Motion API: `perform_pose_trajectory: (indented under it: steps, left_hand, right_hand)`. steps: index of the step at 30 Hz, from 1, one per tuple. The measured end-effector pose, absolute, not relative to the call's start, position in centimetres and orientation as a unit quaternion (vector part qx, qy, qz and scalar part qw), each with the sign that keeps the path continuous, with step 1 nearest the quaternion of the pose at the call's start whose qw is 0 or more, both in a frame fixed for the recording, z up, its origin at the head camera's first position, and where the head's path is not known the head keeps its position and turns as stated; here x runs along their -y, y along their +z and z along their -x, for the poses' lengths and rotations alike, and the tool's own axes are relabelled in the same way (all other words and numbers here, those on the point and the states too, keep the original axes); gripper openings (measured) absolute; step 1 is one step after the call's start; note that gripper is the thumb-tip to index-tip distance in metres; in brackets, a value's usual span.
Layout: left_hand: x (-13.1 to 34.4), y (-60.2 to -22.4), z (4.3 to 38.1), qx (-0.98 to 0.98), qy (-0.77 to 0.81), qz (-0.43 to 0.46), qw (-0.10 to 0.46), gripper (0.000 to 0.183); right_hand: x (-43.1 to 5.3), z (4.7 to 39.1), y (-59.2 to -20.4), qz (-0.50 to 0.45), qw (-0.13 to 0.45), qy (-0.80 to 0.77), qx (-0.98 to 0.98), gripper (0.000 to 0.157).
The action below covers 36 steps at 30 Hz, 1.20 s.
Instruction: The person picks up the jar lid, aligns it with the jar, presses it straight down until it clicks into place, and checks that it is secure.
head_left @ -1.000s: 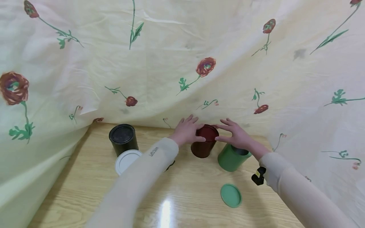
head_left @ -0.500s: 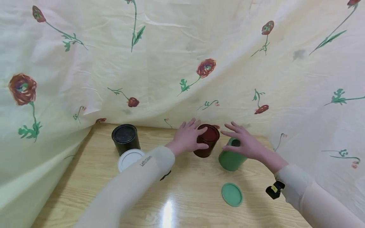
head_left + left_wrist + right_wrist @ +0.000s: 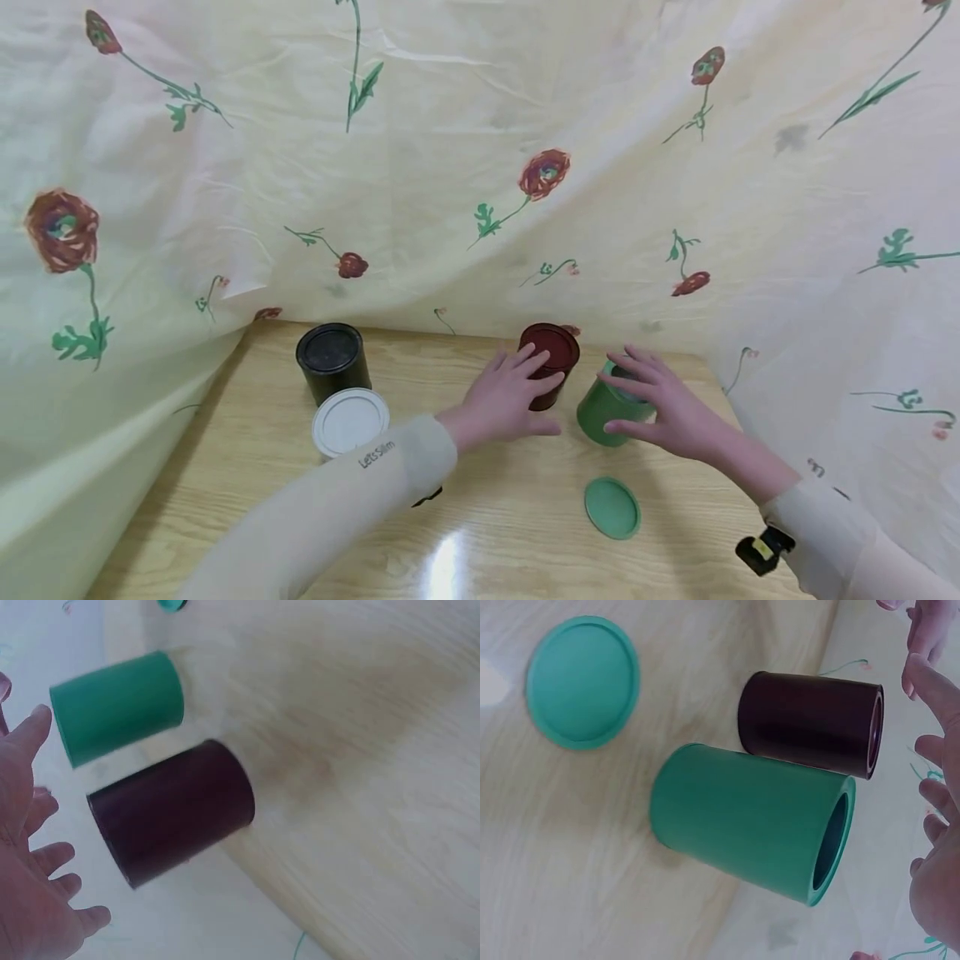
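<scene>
Fingers spread, my left hand (image 3: 506, 400) hovers in front of a dark red canister (image 3: 559, 340) whose top looks covered by a lid. The left wrist view shows a gap between that hand and the dark red canister (image 3: 176, 810). My right hand (image 3: 667, 408) hangs with loose fingers over a green canister (image 3: 603, 421). From the right wrist, the green canister (image 3: 742, 817) stands upright with its mouth uncovered, apart from the fingers. A loose green lid (image 3: 612, 508) lies on the table in front of it. Neither hand holds anything.
A black canister (image 3: 333, 379) stands at the back left of the wooden table (image 3: 510, 533). In front of it is a white round lid (image 3: 351, 421); my left sleeve hides what lies below. Flower-printed cloth (image 3: 450, 167) hangs behind the table and along both sides.
Both hands have drawn back from the dark red canister toward me. The right hand has shifted right, over the green canister. The canisters and lids stay in place.
</scene>
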<state>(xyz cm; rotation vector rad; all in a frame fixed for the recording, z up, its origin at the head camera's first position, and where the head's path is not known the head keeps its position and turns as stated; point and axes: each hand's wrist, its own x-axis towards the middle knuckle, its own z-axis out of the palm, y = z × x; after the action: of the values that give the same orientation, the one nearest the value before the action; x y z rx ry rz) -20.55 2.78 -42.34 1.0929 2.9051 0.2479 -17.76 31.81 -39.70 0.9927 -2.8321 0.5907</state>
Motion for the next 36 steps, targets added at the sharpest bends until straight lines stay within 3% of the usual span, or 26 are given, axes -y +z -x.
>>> perform_pose_trajectory:
  steps: [7, 20, 28, 36]
  left_hand:
    - [-3.3, -44.0, 19.0, -0.923, 0.077, -0.377, 0.0, 0.079]
    - [-4.9, -47.7, 16.3, -0.923, 0.097, -0.373, 0.004, 0.086]
    - [-5.7, -50.0, 14.9, -0.919, 0.075, -0.388, -0.003, 0.088]
    - [-6.6, -51.6, 13.8, -0.917, 0.066, -0.394, -0.009, 0.089]
  right_hand:
    - [-33.0, 15.5, -41.1, -0.363, 0.095, 0.181, 0.909, 0.075]
    - [-35.7, 11.1, -44.1, -0.398, 0.127, 0.173, 0.892, 0.079]
    - [-37.2, 8.4, -46.9, -0.393, 0.109, 0.166, 0.898, 0.083]
    - [-38.0, 8.2, -49.9, -0.39, 0.097, 0.156, 0.902, 0.095]
